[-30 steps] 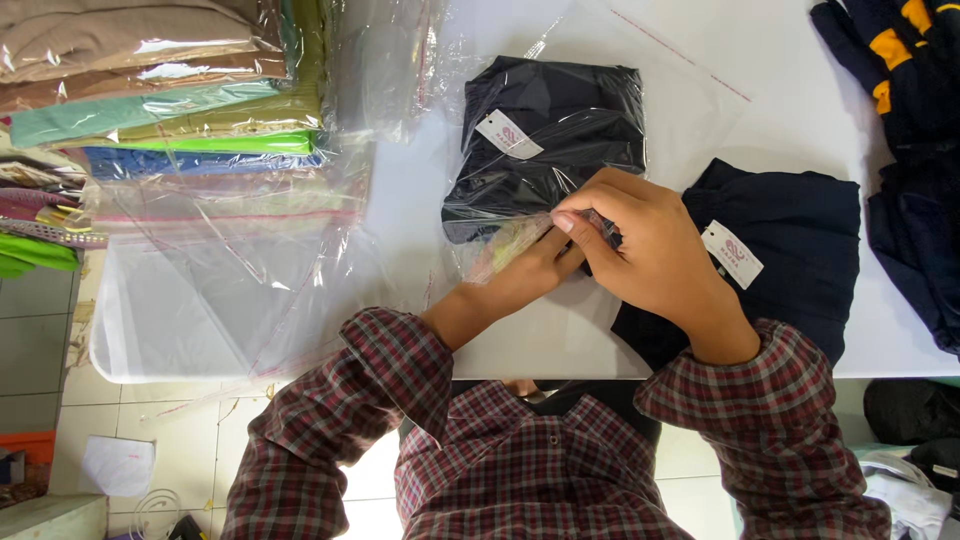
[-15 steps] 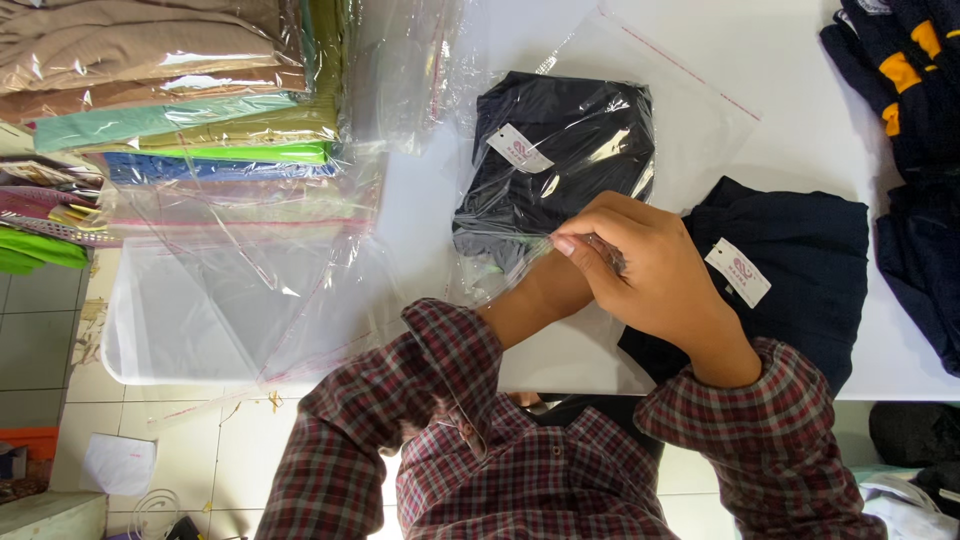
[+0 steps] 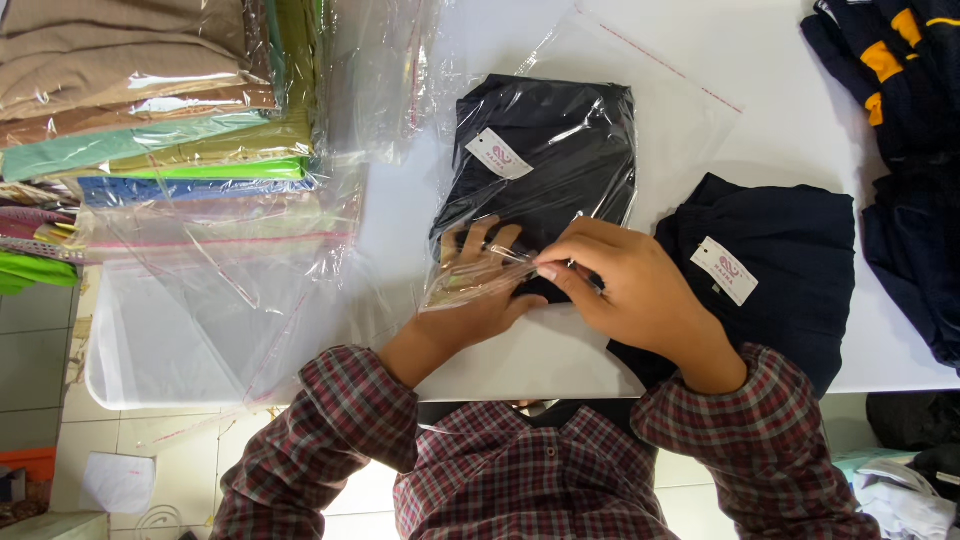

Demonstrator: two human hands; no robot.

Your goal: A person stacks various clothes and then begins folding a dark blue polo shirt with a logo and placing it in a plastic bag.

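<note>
Both hands at the open end of a bagged dark garment.

The left hand (image 3: pixel 480 300) lies flat, fingers spread under the clear bag (image 3: pixel 545 165) flap; the right hand (image 3: pixel 630 290) pinches the flap edge just above the left fingertips. The dark garment (image 3: pixel 550 190) sits just beyond both. A loose pinch could let the flap crease or stick crooked.

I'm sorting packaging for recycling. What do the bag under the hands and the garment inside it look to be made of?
Bag: thin clear plastic film, glossy, judging by its glare streaks and crinkles. Folded garment: dark navy cloth, matte, apparently knit or woven; the fibre cannot be told. Its tag looks like white card.
</note>
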